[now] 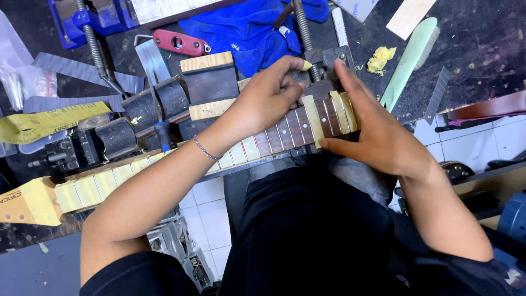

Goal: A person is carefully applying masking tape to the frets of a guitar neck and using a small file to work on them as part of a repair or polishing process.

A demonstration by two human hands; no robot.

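A guitar neck (274,137) lies across the workbench, its dark fretboard covered with strips of yellowish masking tape between the frets, headstock (24,203) at far left. My left hand (268,93) rests on the upper end of the fretboard, fingers curled and pinching a strip of tape (313,121). My right hand (372,129) lies flat beside it, fingers pressing on the taped frets at the neck's end, thumb along the near edge.
A clamp (307,38) and blue cloth (246,27) sit behind the neck. Dark wooden blocks (164,98) support it. A red tool (178,42), blue vise (87,16), green brush (411,60), crumpled tape (381,59) and metal blades (438,93) lie around.
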